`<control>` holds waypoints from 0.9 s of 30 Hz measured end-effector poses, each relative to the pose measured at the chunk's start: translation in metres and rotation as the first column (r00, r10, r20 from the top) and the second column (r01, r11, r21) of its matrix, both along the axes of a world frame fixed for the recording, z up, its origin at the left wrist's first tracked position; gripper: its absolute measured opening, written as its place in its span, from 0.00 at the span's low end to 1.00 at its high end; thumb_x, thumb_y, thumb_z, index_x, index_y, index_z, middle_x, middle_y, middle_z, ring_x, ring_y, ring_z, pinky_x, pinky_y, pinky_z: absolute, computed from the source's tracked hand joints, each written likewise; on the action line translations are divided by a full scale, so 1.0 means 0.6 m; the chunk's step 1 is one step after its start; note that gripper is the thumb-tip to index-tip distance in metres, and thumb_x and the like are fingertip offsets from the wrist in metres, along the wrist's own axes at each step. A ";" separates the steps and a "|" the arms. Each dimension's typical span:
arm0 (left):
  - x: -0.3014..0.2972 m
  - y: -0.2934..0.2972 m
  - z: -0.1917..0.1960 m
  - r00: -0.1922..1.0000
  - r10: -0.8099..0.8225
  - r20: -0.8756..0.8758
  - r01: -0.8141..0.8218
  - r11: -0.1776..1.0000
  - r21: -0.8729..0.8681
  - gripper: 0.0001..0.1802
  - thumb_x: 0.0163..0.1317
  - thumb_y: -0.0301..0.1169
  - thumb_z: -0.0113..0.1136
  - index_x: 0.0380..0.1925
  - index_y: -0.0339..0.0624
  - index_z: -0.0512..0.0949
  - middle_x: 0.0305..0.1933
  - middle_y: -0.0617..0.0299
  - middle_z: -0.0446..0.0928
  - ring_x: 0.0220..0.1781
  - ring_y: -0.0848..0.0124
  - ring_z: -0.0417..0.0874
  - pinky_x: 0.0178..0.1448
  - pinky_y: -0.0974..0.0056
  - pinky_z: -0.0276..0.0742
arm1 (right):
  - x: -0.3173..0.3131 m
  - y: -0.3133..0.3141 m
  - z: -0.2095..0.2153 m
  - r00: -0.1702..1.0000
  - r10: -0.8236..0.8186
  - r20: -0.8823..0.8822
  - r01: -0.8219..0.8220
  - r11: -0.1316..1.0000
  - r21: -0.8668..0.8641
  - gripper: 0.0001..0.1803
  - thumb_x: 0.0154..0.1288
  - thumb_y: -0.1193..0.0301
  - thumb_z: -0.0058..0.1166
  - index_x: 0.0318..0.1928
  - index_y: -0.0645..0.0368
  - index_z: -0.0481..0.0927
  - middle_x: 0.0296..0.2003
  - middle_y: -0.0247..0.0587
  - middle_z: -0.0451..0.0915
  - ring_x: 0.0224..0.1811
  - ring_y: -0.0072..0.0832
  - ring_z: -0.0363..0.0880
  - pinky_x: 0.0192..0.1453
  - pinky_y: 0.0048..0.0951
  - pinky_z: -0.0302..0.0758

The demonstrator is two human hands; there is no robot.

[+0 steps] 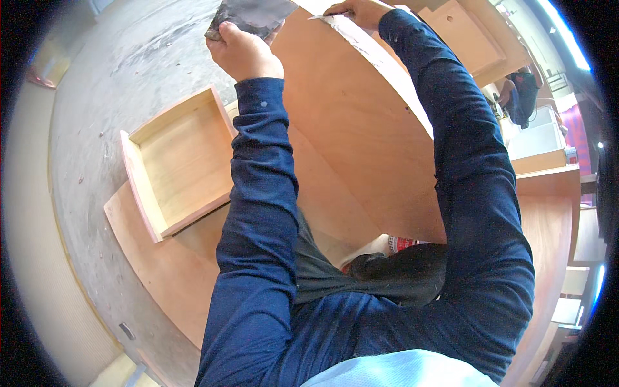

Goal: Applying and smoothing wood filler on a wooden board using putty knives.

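Gripped in left hand [244, 51]: flat grey putty-smeared board [253, 14]; right hand [358, 11] presses scraper [320, 16].

Long-sleeved shirt [271, 258]: navy blue, smooth knit, snug cuffs; one small pale dot on the left sleeve [263, 104]. Left hand [244, 53] and right hand [361, 11]: bare, ungloved. Pale blue fabric [400, 371] at the lower edge, below the chest.

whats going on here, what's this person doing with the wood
A person in blue sleeves works at the edge of a large plywood panel. The left hand grips a wide grey scraper blade; the right hand rests on the panel's pale-smeared edge. An open wooden drawer box lies on the floor nearby.
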State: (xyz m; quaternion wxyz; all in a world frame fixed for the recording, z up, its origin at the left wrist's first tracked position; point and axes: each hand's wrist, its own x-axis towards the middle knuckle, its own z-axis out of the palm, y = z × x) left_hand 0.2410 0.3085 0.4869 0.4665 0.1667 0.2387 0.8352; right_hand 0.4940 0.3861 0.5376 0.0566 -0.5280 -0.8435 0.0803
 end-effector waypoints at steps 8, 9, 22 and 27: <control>-0.004 -0.018 -0.008 0.985 -0.156 0.073 0.159 0.987 -0.032 0.16 0.67 0.30 0.41 0.53 0.38 0.65 0.52 0.50 0.73 0.46 0.53 0.82 0.41 0.47 0.89 | 0.013 -0.089 0.037 0.998 -0.020 0.063 0.023 0.999 -0.045 0.14 0.69 0.66 0.51 0.51 0.50 0.84 0.54 0.41 0.81 0.57 0.36 0.77 0.65 0.40 0.68; 0.000 -0.016 -0.014 0.973 -0.215 0.087 0.219 0.975 -0.034 0.17 0.67 0.30 0.40 0.54 0.38 0.65 0.52 0.49 0.73 0.46 0.53 0.82 0.41 0.48 0.89 | 0.019 -0.100 0.039 0.989 0.049 0.143 -0.044 0.998 -0.035 0.14 0.68 0.71 0.50 0.52 0.50 0.83 0.53 0.42 0.81 0.58 0.35 0.78 0.64 0.37 0.71; 0.015 -0.023 -0.012 0.933 -0.335 0.135 0.345 0.936 -0.065 0.18 0.68 0.29 0.38 0.55 0.31 0.65 0.53 0.43 0.73 0.47 0.49 0.82 0.42 0.48 0.90 | 0.097 -0.205 0.017 0.952 0.187 0.243 -0.266 0.897 0.353 0.16 0.66 0.74 0.51 0.53 0.49 0.82 0.56 0.36 0.80 0.62 0.37 0.74 0.65 0.37 0.72; 0.032 -0.020 -0.014 0.921 -0.365 0.135 0.373 0.927 -0.034 0.19 0.68 0.29 0.39 0.55 0.30 0.64 0.53 0.43 0.73 0.48 0.49 0.82 0.43 0.48 0.89 | 0.113 -0.236 -0.039 0.954 0.131 0.270 -0.248 0.849 0.467 0.19 0.64 0.64 0.55 0.55 0.50 0.81 0.57 0.35 0.78 0.65 0.39 0.70 0.68 0.41 0.70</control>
